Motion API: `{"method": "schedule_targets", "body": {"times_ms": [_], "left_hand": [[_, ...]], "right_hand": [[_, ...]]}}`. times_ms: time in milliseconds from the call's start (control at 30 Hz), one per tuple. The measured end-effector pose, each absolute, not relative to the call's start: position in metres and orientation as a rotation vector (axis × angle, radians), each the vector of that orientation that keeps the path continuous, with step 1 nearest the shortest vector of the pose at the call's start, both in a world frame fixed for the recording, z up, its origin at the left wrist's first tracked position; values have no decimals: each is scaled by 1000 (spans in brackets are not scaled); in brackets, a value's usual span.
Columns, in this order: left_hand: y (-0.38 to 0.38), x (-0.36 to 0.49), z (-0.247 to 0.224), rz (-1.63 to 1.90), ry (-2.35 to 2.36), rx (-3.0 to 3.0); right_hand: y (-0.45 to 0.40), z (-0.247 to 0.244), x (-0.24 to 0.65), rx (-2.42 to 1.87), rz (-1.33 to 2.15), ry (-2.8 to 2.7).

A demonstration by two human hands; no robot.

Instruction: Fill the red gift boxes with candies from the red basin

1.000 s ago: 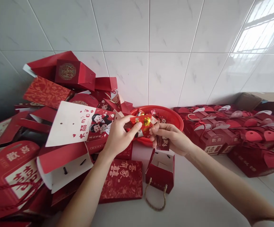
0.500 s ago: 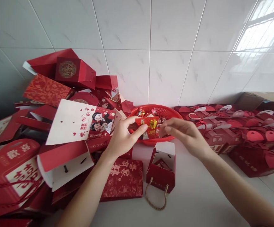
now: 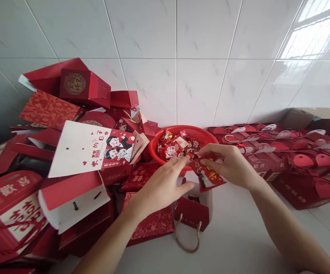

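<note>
Between the thumb and fingers of my right hand point(image 3: 227, 163) is a small red packet point(image 3: 207, 173) with gold lettering, tilted over the small gift box. My left hand point(image 3: 166, 182) reaches in beside it, fingers stretched out and thumb apart; whether its fingertips touch the packet I cannot tell. Just behind both hands stands a red plastic basket point(image 3: 153, 149) of wrapped sweets point(image 3: 179, 144). Below the packet sits a dark red gift box point(image 3: 192, 211) with a rope handle point(image 3: 188, 250), its top raised and its inside partly hidden by my hands.
A heap of red gift boxes point(image 3: 85, 89) rises on the left, with a white printed flap point(image 3: 73, 150) jutting out. Rows of closed red boxes point(image 3: 307, 190) line the wall at right, near a brown carton point(image 3: 319, 114). The tiled wall point(image 3: 148, 91) stands behind the basket.
The red packet has passed from my left hand to my right and come nearer, over the gift box. My left hand has let go and its fingers have straightened. The view has shifted slightly.
</note>
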State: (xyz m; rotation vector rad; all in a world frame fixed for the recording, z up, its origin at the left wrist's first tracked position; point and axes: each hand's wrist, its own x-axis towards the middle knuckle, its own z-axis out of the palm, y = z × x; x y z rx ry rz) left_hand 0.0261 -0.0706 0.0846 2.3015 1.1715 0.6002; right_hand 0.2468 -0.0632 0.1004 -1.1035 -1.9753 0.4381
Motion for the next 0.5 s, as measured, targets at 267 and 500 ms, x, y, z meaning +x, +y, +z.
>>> {"method": "schedule_targets", "body": {"times_ms": [267,500], "left_hand": [[-66,12,85,244,1161,2407],[-69,3,94,-48,1289,2353]], "right_hand": [[-68,91,227,-1125,219,-1809],[-73,84,224,-1211,660,-2306]]}}
